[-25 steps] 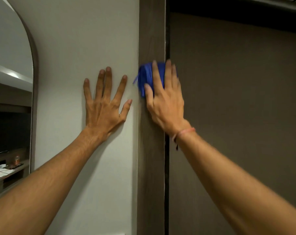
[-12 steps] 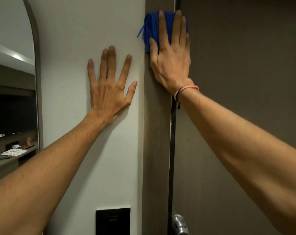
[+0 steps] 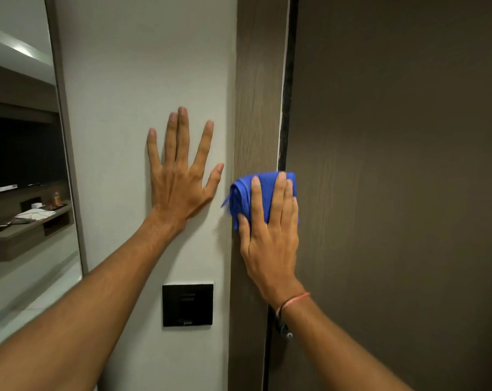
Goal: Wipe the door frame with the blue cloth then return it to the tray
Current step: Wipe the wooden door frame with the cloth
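A folded blue cloth [image 3: 240, 197] is pressed flat against the brown wooden door frame [image 3: 257, 94], a vertical strip in the middle of the view. My right hand [image 3: 270, 235] lies over the cloth with its fingers straight, covering most of it. My left hand [image 3: 180, 176] rests flat on the white wall to the left of the frame, fingers spread, holding nothing. No tray is in view.
The dark brown door [image 3: 394, 179] fills the right side, with a dark gap beside the frame. A black switch plate [image 3: 187, 304] sits on the wall below my left hand. A tall mirror [image 3: 22, 165] at far left reflects a shelf with small items.
My right hand has slid the cloth down the frame from the high point it reached half a second ago. The camera has tilted down, showing the whole switch plate. My left hand stays on the wall.
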### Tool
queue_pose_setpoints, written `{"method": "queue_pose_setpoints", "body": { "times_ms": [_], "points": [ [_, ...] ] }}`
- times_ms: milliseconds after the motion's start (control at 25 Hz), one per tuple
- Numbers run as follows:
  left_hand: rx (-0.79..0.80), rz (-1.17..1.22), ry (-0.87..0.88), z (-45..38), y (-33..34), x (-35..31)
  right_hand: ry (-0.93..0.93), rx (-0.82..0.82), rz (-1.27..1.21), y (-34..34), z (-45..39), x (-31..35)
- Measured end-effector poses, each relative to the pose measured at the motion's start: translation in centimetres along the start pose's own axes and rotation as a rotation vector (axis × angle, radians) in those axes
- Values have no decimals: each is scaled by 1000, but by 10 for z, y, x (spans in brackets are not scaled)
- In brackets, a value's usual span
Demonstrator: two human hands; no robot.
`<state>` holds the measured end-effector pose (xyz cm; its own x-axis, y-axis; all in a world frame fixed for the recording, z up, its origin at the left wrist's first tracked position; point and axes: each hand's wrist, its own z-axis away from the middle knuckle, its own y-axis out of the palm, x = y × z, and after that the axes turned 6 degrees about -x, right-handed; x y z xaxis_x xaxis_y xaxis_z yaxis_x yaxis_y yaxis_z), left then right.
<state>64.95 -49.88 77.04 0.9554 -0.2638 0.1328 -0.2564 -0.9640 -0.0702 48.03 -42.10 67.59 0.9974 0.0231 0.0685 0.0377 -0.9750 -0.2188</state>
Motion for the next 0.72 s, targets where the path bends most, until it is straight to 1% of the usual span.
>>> {"method": "queue_pose_setpoints", "body": {
  "times_ms": [120, 240, 320, 360, 480, 560, 640, 720],
  "points": [
    [-10, -21, 12, 36, 2, -3, -5, 78, -8, 4, 54, -3],
    [-44, -29, 9, 50, 5, -4, -33, 91, 3, -1, 57, -3],
    [-42, -29, 10, 48, 7, -2, -55, 64, -32, -7, 25, 0],
    [-38, -28, 9, 47, 8, -2, -48, 22, -49, -9, -5, 4],
    [-43, -37, 7, 48, 7, -4, 36, -131, -71, -17, -113, 18],
    [-35, -44, 4, 47, 7, -4, 63, -183, -43, -17, -139, 23],
    [-44, -45, 6, 47, 7, -4, 29, -175, -33, -7, -106, 17],
    [-45, -46, 6, 46, 6, -5, 9, -88, -27, -1, -37, 10]
  ]
}}
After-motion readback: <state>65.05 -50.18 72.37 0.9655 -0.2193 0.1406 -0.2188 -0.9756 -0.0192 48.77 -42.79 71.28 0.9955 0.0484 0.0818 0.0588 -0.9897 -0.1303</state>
